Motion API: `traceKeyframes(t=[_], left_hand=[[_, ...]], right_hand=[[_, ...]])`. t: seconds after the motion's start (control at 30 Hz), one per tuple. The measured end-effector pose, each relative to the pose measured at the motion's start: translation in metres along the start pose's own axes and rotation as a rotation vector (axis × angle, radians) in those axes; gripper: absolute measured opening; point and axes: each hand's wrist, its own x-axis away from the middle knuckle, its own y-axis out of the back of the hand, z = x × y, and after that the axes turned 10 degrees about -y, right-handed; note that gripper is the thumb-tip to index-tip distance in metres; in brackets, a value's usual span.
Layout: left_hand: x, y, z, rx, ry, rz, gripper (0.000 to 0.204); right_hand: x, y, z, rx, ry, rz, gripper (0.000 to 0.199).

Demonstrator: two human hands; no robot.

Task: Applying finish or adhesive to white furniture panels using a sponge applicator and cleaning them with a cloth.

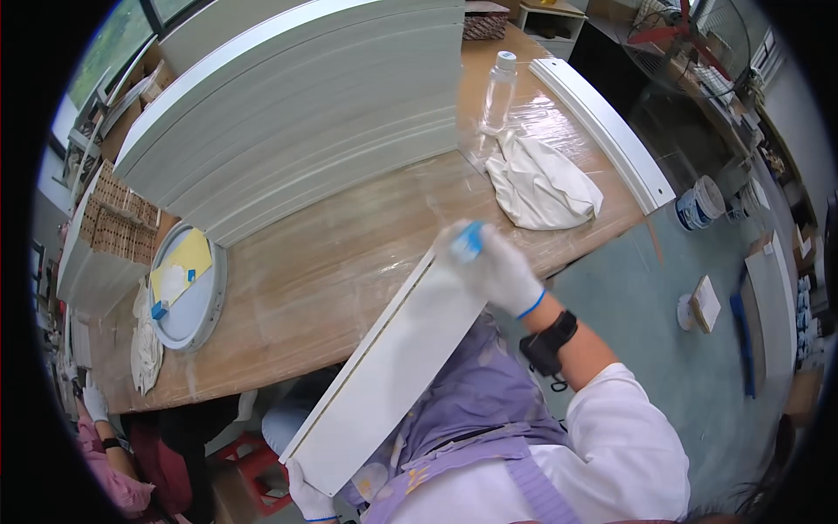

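Observation:
A long white board (375, 375) with a groove along one edge slants from my lap up to the table's near edge. My left hand (310, 498), in a white glove, grips its lower end at the corner. Over the upper end, my right hand (502, 271), in a white glove with a blue cuff, is closed around a small blue block (468, 241). That hand is smeared by motion, and whether the block touches the board is hard to see.
White panels (305, 113) stand stacked on the wooden table (288, 288). A white cloth (541, 183), a transparent bottle (499, 92) and another white board (602, 131) lie right. Left, a round lid (196, 319) holds yellow paper (188, 262). A co-worker's gloved hand (94, 402) shows far left.

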Motion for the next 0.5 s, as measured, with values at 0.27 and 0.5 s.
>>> traceKeyframes(t=[0.27,0.5], left_hand=[[0.005,0.014,0.007,-0.521,-0.206,0.045,0.046],[0.023,-0.024,-0.024,-0.102,0.099,-0.122,0.058]], right_hand=[[0.077,0.025,0.087,0.197,0.193,-0.371,0.042],[0.095,0.014,0.059,0.156,0.081,-0.248,0.05]])
